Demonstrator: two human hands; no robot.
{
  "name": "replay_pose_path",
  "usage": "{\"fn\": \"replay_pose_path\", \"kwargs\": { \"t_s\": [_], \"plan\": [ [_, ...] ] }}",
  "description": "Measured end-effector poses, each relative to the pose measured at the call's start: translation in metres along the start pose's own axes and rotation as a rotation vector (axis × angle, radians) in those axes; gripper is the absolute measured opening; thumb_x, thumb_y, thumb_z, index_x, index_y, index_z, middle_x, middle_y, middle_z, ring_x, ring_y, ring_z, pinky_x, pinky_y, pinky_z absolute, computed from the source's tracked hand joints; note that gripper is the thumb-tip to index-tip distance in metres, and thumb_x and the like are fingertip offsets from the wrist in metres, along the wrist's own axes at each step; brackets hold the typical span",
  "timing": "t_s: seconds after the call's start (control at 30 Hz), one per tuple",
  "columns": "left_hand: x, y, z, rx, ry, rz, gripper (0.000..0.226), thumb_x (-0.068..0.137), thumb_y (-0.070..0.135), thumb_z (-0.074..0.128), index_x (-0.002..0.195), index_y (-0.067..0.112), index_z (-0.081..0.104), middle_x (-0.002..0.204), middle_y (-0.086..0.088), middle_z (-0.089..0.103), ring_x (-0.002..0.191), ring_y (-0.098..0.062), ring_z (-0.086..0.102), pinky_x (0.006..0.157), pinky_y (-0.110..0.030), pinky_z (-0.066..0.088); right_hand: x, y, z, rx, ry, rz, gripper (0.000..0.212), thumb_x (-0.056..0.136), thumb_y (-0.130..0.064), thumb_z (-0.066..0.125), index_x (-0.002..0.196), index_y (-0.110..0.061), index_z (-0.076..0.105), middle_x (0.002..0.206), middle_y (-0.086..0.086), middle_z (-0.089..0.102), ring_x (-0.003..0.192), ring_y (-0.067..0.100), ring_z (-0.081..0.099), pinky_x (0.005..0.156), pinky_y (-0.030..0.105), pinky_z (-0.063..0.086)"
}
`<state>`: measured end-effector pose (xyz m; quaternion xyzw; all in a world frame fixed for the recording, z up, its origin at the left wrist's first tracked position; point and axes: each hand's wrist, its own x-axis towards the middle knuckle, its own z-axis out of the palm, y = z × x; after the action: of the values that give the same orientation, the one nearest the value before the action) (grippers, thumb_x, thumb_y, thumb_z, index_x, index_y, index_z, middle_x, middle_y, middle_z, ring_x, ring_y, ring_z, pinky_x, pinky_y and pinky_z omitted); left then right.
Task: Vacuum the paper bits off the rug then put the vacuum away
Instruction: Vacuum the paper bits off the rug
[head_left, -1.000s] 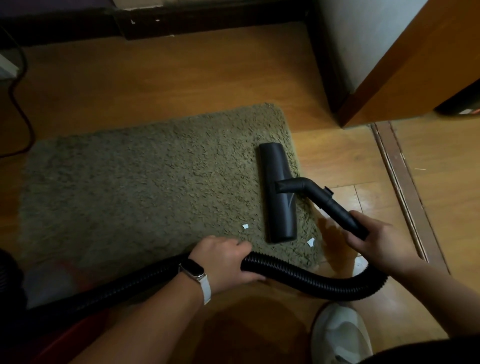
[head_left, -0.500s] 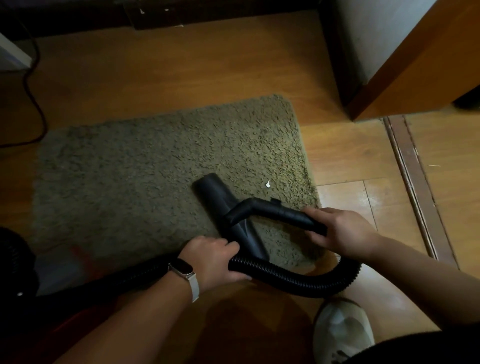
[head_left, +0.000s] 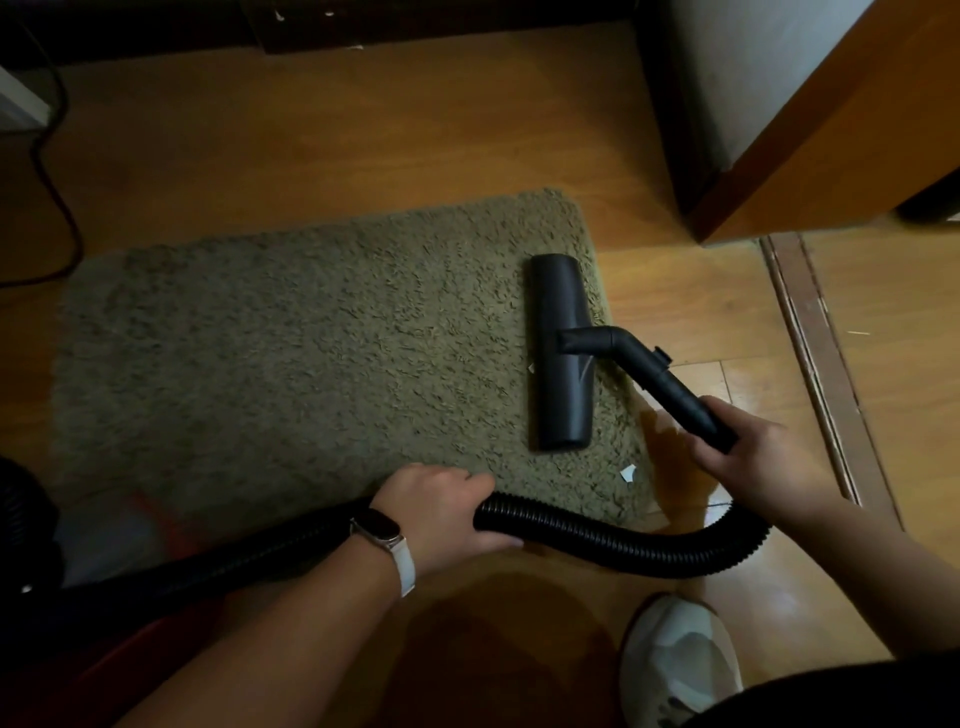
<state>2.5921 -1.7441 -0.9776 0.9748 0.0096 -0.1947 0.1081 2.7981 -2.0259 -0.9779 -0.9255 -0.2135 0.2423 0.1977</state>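
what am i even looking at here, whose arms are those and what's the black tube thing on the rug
No robot here: the one picture comes from a camera worn on a person's head, looking down at their own arms. The black thing is a vacuum's floor nozzle, lying on the green shaggy rug near its right edge. The right hand has its grip on the rigid wand joined to the nozzle; the left hand, watch on its wrist, has its grip on the ribbed hose. Two white paper bits show on the rug: one at the nozzle's left side, one near the rug's near right corner.
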Motion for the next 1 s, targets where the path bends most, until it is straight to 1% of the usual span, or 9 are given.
{"fn": "replay_pose_path", "kwargs": {
  "t_s": [0.13, 0.27, 0.43, 0.5, 0.6, 0.7, 0.8, 0.93, 1.0],
  "plan": [
    [0.001, -0.006, -0.004, 0.01, 0.036, 0.005, 0.062, 0.077, 0.083, 0.039, 0.101, 0.028, 0.057, 0.094, 0.01, 0.065, 0.086, -0.014, 0.064, 0.071, -0.028, 0.048, 0.006, -0.008, 0.004, -0.007, -0.007, -0.07, 0.025, 0.088, -0.027, 0.068, 0.111, -0.032, 0.059, 0.064, -0.006, 0.059, 0.053, 0.008, 0.056, 0.046, 0.022, 0.04],
    [0.001, -0.007, -0.007, 0.007, 0.044, 0.013, 0.06, 0.078, 0.082, 0.041, 0.1, 0.028, 0.057, 0.092, 0.01, 0.064, 0.085, -0.014, 0.064, 0.07, -0.029, 0.047, 0.019, -0.024, 0.005, -0.106, -0.008, -0.187, 0.025, 0.087, -0.027, 0.07, 0.109, -0.032, 0.06, 0.06, -0.01, 0.053, 0.05, 0.006, 0.051, 0.045, 0.02, 0.033],
    [-0.002, -0.011, -0.006, 0.015, -0.009, -0.001, 0.06, 0.078, 0.083, 0.039, 0.102, 0.03, 0.054, 0.096, 0.009, 0.063, 0.088, -0.014, 0.063, 0.074, -0.031, 0.049, 0.03, -0.039, 0.009, -0.213, -0.117, -0.264, 0.053, 0.087, -0.037, 0.069, 0.137, -0.03, 0.054, 0.086, -0.008, 0.061, 0.07, 0.013, 0.056, 0.06, 0.024, 0.04],
    [-0.005, -0.011, -0.005, 0.01, -0.021, -0.002, 0.061, 0.078, 0.083, 0.038, 0.104, 0.03, 0.054, 0.097, 0.01, 0.063, 0.089, -0.014, 0.063, 0.074, -0.03, 0.048, 0.028, -0.039, 0.007, -0.175, -0.128, -0.265, 0.051, 0.086, -0.036, 0.07, 0.135, -0.032, 0.055, 0.081, -0.013, 0.06, 0.066, 0.009, 0.056, 0.057, 0.023, 0.039],
    [-0.012, -0.011, 0.002, -0.019, 0.031, 0.005, 0.066, 0.075, 0.085, 0.035, 0.105, 0.03, 0.057, 0.094, 0.011, 0.065, 0.086, -0.013, 0.064, 0.071, -0.029, 0.049, 0.014, -0.025, -0.004, -0.008, -0.094, -0.124, 0.034, 0.086, -0.032, 0.072, 0.117, -0.039, 0.059, 0.069, -0.012, 0.062, 0.057, 0.004, 0.058, 0.051, 0.022, 0.043],
    [-0.012, -0.002, 0.009, -0.011, 0.127, 0.067, 0.062, 0.074, 0.085, 0.035, 0.089, 0.031, 0.061, 0.077, 0.012, 0.064, 0.068, -0.01, 0.064, 0.058, -0.026, 0.047, -0.011, -0.008, -0.021, 0.051, -0.06, 0.017, 0.028, 0.086, -0.036, 0.069, 0.112, -0.039, 0.059, 0.07, -0.006, 0.064, 0.059, 0.007, 0.06, 0.052, 0.027, 0.047],
    [-0.004, 0.012, 0.012, -0.011, 0.176, 0.15, 0.059, 0.074, 0.084, 0.036, 0.081, 0.031, 0.06, 0.069, 0.013, 0.062, 0.059, -0.008, 0.061, 0.052, -0.024, 0.046, -0.045, 0.002, -0.03, 0.085, -0.09, 0.144, 0.032, 0.088, -0.026, 0.071, 0.114, -0.038, 0.057, 0.074, -0.006, 0.065, 0.062, 0.002, 0.062, 0.052, 0.016, 0.042],
    [0.001, 0.022, 0.015, 0.013, 0.205, 0.247, 0.059, 0.073, 0.084, 0.038, 0.077, 0.03, 0.061, 0.064, 0.012, 0.061, 0.053, -0.009, 0.06, 0.047, -0.026, 0.047, -0.094, 0.01, -0.022, 0.035, -0.041, 0.259, 0.039, 0.085, -0.024, 0.075, 0.119, -0.033, 0.06, 0.073, -0.014, 0.064, 0.062, -0.003, 0.061, 0.051, 0.014, 0.044],
    [0.001, 0.027, 0.018, 0.007, 0.187, 0.288, 0.058, 0.073, 0.084, 0.038, 0.077, 0.03, 0.06, 0.064, 0.012, 0.061, 0.054, -0.01, 0.061, 0.05, -0.027, 0.047, -0.113, 0.014, -0.018, 0.01, 0.018, 0.283, 0.041, 0.082, -0.02, 0.078, 0.119, -0.029, 0.063, 0.069, -0.016, 0.061, 0.059, -0.002, 0.058, 0.05, 0.012, 0.042]
  ]
}}
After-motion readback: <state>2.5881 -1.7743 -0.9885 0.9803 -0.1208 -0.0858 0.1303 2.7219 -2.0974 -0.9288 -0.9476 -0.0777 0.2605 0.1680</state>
